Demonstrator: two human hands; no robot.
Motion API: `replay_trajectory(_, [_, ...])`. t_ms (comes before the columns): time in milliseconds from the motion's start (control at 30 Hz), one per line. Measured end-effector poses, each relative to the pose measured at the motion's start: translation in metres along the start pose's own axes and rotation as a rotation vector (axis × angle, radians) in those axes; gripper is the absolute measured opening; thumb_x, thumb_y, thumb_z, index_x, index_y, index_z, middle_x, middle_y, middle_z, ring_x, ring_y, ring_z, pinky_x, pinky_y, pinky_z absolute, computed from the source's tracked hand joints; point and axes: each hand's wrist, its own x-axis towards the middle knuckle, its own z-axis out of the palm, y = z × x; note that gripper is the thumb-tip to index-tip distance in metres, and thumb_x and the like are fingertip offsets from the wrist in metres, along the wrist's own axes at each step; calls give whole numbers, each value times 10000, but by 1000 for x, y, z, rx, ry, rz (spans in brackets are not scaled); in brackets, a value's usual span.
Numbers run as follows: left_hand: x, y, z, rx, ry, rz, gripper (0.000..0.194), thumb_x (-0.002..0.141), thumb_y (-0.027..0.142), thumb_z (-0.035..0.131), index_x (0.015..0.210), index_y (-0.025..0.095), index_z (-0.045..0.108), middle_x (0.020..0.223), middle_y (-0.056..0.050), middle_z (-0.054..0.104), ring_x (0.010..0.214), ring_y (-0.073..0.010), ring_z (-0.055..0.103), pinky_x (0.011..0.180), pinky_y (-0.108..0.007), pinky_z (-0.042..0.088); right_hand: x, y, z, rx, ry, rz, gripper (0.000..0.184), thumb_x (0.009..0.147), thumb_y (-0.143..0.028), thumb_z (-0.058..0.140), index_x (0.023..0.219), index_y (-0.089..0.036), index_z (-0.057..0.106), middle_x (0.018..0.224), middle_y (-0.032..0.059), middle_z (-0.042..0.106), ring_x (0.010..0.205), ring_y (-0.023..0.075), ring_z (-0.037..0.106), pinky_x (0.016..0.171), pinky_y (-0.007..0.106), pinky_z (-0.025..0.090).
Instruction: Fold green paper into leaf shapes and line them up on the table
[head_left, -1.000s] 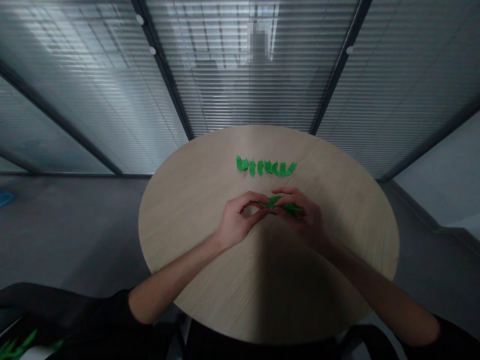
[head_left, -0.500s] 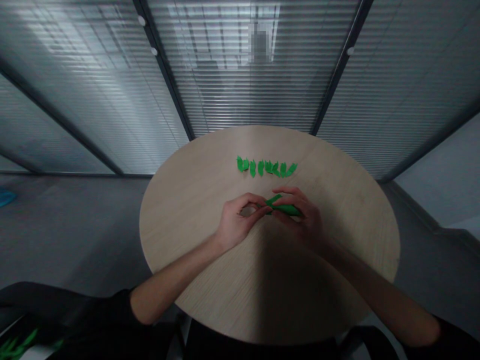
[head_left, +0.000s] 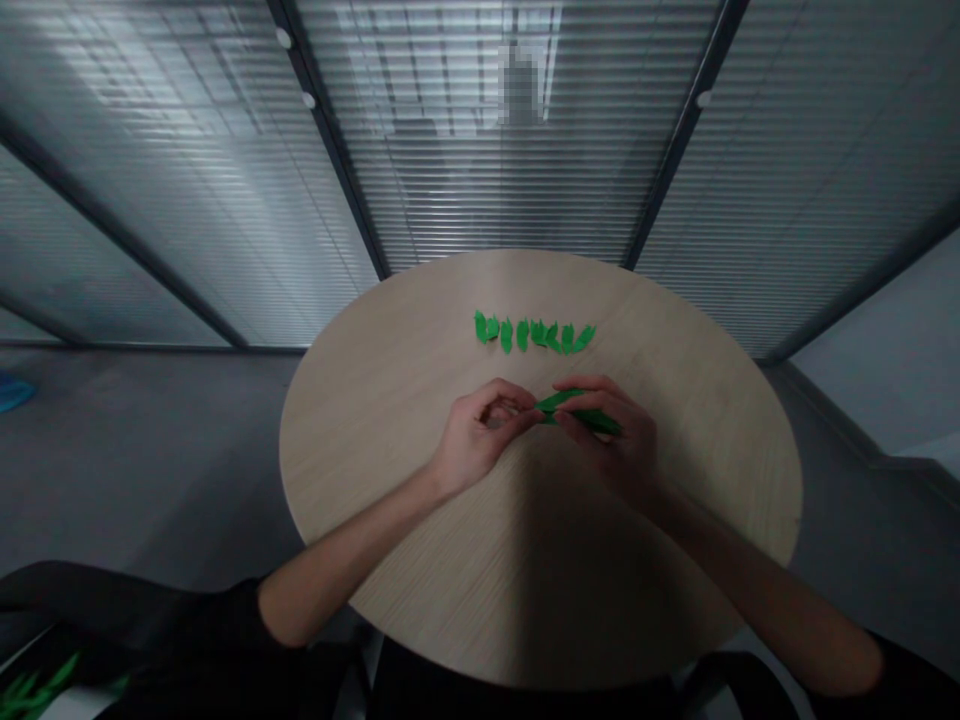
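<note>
Above the middle of the round wooden table [head_left: 420, 570], both my hands meet at a green folded piece [head_left: 553, 402] that looks like paper or a leaf. My left hand [head_left: 472, 440] pinches its left end between thumb and fingertips. Closed around its right part is my right hand [head_left: 622, 440], whose fingers cover some of it. Part of the piece shows between the two hands and below the right fingers. Beyond them, several small green leaf-like pieces [head_left: 507, 336] lie side by side in a row on the tabletop.
Glass panels with blinds [head_left: 510, 190] stand behind the table's far edge. At lower left, near my sleeve, are more green strips [head_left: 37, 690] beside something white. A blue object [head_left: 13, 392] lies on the grey floor at far left.
My right hand has shifted slightly right, and the green piece between the hands has turned a little and looks more stretched out. The row of pieces is unchanged.
</note>
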Motion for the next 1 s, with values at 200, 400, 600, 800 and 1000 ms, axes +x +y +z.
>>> replay_trajectory(200, [1,4,-1,10,2,-42,166,846,286,816,930,172,731,762,-2,695,622,-88,561,576,-200,439,0,6,1,-24,32,-104,58,935,-190,734,941,-247,746,1090,68,745,990,211,729,886,399,611])
replay_trajectory(400, [1,5,0,32,71,-42,156,832,286,818,918,179,743,759,1,661,609,-87,525,587,-214,429,-1,10,2,-53,12,-147,113,924,-159,747,983,-255,750,1130,80,740,1035,216,729,894,401,614])
replay_trajectory(600, [1,9,3,-69,93,-83,176,808,283,826,875,168,711,614,51,546,516,-61,425,486,-191,323,-1,13,3,-54,-32,-153,144,919,-164,760,1028,-256,747,1159,78,742,1064,217,731,921,388,610])
replay_trajectory(800, [1,10,5,-148,33,-135,211,857,339,785,899,174,661,576,58,580,437,-54,452,404,-164,337,-3,14,3,-41,-19,-143,134,927,-167,750,1020,-264,749,1156,74,749,1056,214,732,904,381,610])
replay_trajectory(1000, [-2,5,5,-145,-39,-156,212,928,366,723,950,172,641,571,40,647,391,-50,494,379,-139,383,-3,12,3,-65,17,-162,116,931,-154,738,991,-253,748,1139,81,755,1015,208,737,894,387,609])
